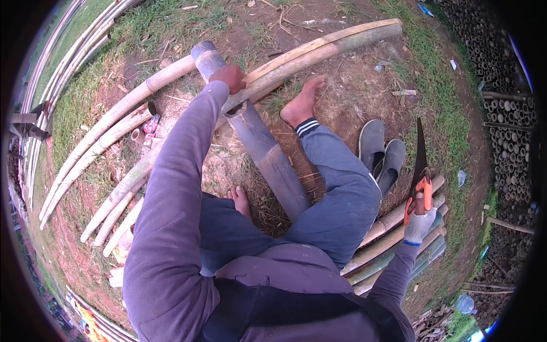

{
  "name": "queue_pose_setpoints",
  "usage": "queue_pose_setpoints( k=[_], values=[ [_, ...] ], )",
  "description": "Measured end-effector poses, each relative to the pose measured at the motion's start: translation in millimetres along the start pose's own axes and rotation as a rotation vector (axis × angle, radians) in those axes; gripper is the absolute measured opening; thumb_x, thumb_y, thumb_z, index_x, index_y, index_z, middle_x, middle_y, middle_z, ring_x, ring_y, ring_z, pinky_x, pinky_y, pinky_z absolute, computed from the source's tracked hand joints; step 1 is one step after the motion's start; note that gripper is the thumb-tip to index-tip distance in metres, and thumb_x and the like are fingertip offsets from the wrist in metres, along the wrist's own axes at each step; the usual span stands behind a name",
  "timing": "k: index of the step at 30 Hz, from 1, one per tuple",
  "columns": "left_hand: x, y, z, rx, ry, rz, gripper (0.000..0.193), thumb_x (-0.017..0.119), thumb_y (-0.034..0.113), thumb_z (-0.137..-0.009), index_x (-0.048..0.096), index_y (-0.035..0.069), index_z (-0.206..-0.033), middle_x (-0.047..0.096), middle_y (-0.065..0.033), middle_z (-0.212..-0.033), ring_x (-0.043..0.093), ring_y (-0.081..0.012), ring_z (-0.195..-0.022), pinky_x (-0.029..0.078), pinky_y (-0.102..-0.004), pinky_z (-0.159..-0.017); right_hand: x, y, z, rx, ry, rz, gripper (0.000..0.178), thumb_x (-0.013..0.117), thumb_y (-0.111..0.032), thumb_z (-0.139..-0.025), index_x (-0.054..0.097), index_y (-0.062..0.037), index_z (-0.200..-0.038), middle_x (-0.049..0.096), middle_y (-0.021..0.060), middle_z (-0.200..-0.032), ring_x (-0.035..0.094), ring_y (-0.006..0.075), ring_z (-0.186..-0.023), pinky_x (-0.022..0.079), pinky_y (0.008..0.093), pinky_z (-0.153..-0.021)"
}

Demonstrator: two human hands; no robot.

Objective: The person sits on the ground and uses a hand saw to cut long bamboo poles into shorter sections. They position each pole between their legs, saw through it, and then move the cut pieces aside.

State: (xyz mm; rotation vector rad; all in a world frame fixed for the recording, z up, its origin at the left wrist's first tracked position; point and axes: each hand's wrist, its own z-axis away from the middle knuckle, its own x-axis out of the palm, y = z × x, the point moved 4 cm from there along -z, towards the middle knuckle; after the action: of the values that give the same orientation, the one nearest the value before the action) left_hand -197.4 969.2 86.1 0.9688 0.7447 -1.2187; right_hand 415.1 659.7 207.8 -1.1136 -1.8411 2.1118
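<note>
My bare left hand (229,78) is closed at a pale bamboo pole (319,56), its fingers partly hidden by the back of the hand. The pole rests across a thick, dark grey bamboo length (259,139), which has a notch cut in it just below the crossing. Off to the right, my right hand (420,224), in a white glove with a blue cuff, grips a handsaw by its orange handle (424,187). The dark saw blade (420,151) points up and away, apart from the bamboo pole.
Cut bamboo poles (128,108) lie on the ground at left, and more bamboo pieces (393,242) are bundled beside my right leg. Grey slip-on shoes (380,153) stand near my right knee. Stacked bamboo (513,154) lines the far right, above a plastic bottle (465,304).
</note>
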Motion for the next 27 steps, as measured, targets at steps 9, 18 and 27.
queue_pose_setpoints(
  k=[9,18,27],
  values=[
    [-18,29,-28,0.123,-0.161,-0.391,0.058,0.095,0.039,-0.08,0.078,0.011,-0.128,0.077,-0.0158,-0.128,0.071,-0.0375,-0.125,0.057,-0.0497,-0.105,63,-117,85,-0.385,-0.737,0.258,0.026,0.079,-0.018,-0.087,0.072,-0.0004,-0.105,0.067,0.0118,-0.085,0.067,0.0284,-0.073,0.051,0.0419,-0.068],
    [-9,36,-43,0.193,-0.155,-0.482,0.054,0.094,0.043,-0.08,0.08,0.008,-0.118,0.079,-0.0161,-0.119,0.074,-0.0391,-0.118,0.058,-0.0499,-0.101,209,-102,158,-0.746,-0.963,-0.018,0.019,0.077,-0.008,-0.085,0.07,-0.0047,-0.102,0.07,0.0136,-0.092,0.07,0.035,-0.072,0.054,0.0466,-0.06],
    [-17,38,-40,0.262,-0.193,-0.51,0.052,0.092,0.046,-0.082,0.08,0.006,-0.112,0.08,-0.017,-0.108,0.076,-0.0391,-0.108,0.058,-0.0502,-0.093,263,-93,170,-0.729,-0.851,-0.068,0.027,0.076,-0.008,-0.088,0.069,0.0018,-0.113,0.069,0.0191,-0.095,0.07,0.0432,-0.077,0.058,0.0481,-0.067]
  ],
)
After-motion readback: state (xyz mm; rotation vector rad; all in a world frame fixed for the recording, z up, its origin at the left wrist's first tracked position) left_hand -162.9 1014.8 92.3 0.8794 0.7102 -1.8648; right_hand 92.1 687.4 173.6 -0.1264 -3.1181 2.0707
